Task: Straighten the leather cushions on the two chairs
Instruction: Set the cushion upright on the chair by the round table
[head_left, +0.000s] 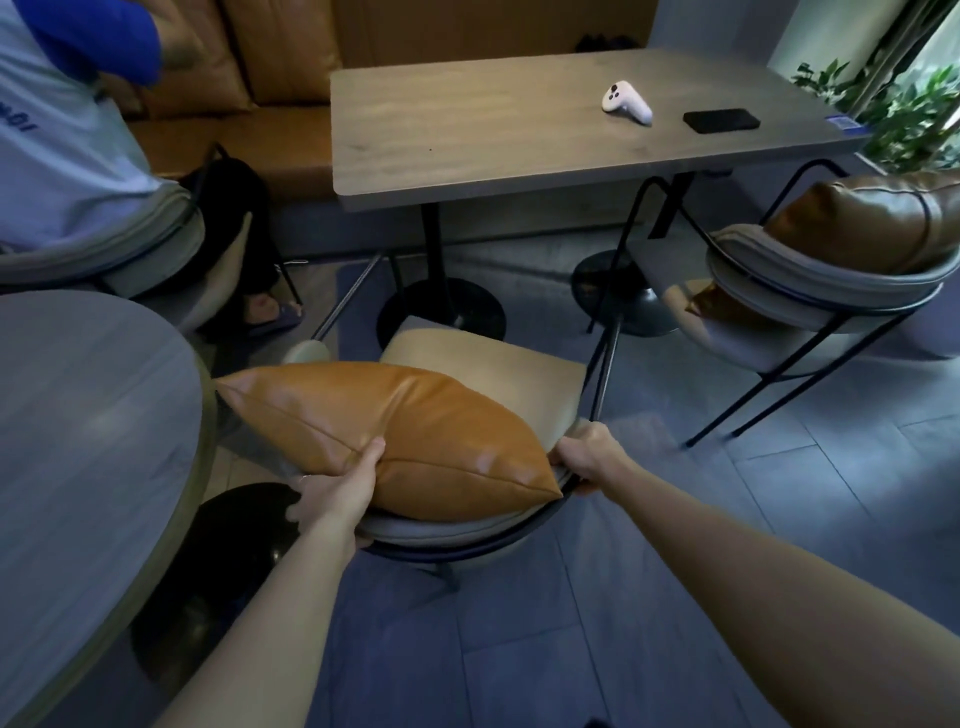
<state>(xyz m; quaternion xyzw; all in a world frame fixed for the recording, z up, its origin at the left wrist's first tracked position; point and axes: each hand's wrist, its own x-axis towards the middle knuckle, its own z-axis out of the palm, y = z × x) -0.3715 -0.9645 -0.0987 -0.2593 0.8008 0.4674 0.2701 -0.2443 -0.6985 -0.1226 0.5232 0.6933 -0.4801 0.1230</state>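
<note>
An orange leather cushion (405, 426) lies tilted against the curved grey backrest of the near chair (519, 374), above its tan seat. My left hand (343, 483) grips the cushion's near edge, thumb on top. My right hand (582, 457) is closed on the chair's backrest rail, just beside the cushion's right corner. A second brown leather cushion (872, 223) leans against the backrest of the far right chair (810, 286).
A rectangular wooden table (493, 119) stands beyond the near chair, with a white controller (626, 104) and a black phone (722, 120) on it. A round table (88, 441) is at the left. A seated person (67, 156) is at top left. Plants (904, 109) fill the top right.
</note>
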